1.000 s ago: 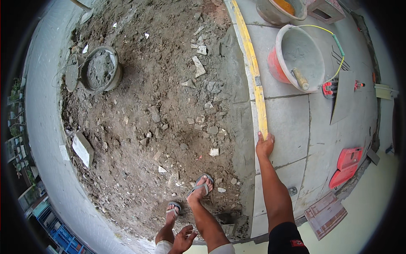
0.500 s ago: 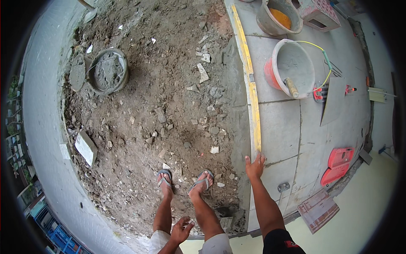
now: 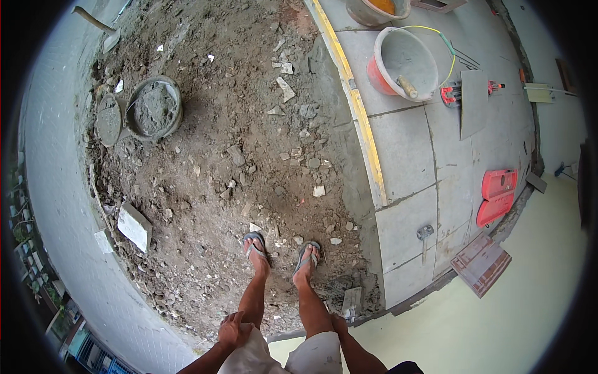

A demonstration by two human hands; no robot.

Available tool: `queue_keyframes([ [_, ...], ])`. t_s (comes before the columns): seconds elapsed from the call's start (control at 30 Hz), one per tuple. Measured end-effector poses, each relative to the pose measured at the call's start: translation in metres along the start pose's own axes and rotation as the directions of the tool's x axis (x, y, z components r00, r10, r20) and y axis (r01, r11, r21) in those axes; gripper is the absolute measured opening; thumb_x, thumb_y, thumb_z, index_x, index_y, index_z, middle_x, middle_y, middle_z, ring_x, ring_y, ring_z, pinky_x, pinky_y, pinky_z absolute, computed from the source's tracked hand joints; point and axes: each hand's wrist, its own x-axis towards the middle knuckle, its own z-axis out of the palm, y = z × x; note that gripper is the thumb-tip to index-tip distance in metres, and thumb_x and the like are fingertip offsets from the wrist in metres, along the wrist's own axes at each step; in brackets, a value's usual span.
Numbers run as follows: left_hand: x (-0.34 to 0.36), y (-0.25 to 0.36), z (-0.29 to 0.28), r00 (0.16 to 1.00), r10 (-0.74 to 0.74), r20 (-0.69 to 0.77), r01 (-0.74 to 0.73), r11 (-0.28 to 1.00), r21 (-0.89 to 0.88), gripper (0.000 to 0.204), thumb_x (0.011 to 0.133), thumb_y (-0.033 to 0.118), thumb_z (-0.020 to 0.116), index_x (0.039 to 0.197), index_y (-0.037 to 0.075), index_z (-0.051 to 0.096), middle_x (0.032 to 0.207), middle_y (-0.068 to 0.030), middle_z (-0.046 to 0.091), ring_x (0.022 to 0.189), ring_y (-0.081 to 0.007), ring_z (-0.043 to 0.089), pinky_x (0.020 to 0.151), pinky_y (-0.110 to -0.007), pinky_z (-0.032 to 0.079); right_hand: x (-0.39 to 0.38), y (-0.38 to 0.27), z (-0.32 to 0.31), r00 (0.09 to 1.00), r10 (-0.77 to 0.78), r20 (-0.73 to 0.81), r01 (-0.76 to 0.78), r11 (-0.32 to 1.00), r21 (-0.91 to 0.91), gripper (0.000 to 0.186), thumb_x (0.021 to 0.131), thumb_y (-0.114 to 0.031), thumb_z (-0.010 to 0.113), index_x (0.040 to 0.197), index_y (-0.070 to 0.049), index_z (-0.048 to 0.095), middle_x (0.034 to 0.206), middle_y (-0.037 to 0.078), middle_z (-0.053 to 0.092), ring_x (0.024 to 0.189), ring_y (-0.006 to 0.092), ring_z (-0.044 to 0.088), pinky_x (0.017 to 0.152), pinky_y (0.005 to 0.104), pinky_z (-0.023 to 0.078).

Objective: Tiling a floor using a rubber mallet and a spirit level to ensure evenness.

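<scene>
My left hand rests on my left knee at the hem of the pale shorts, its fingers draped over the leg and nothing seen in them. Against the outer side of my right knee lies my right hand; its fingers are mostly hidden. A long yellow level lies along the edge of the grey tiles, beside a strip of wet mortar. Both hands are well away from it. My sandalled feet stand on rubble-strewn soil.
On the tiles are a red-and-grey bucket with a wooden-handled tool, a second bucket, a red tool case, a loose tile and a brownish board. A mortar bucket and white block sit on the soil.
My right hand has left the near end of the level and come back to my right knee. My left hand has settled on my left knee. The view has shifted.
</scene>
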Motion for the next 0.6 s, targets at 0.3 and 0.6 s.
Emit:
queue_keyframes([
  [0.3, 0.072, 0.087, 0.049, 0.949, 0.268, -0.167, -0.294, 0.943, -0.157, 0.060, 0.093, 0.042, 0.068, 0.135, 0.001, 0.056, 0.129, -0.0236, 0.064, 0.121, -0.0432, 0.059, 0.105, -0.052, 0.046, -0.019, -0.013, 0.012, 0.990, 0.046, 0.136, -0.086, 0.951, 0.298, 0.037, 0.096, -0.036, 0.069, 0.113, -0.003, 0.075, 0.098, 0.013, 0.077, 0.088, 0.0220, 0.074, 0.077, 0.0362, 0.056],
  [0.6, 0.130, 0.172, 0.128, 0.958, 0.283, 0.048, -0.217, 0.823, -0.524, 0.062, 0.095, 0.045, 0.066, 0.141, 0.004, 0.057, 0.130, -0.0256, 0.065, 0.121, -0.0433, 0.063, 0.103, -0.048, 0.051, 0.024, 0.019, 0.028, 0.988, 0.076, -0.132, -0.069, 0.996, 0.052, 0.044, 0.091, -0.046, 0.064, 0.106, -0.006, 0.077, 0.100, 0.019, 0.075, 0.100, 0.0347, 0.071, 0.089, 0.0450, 0.052],
])
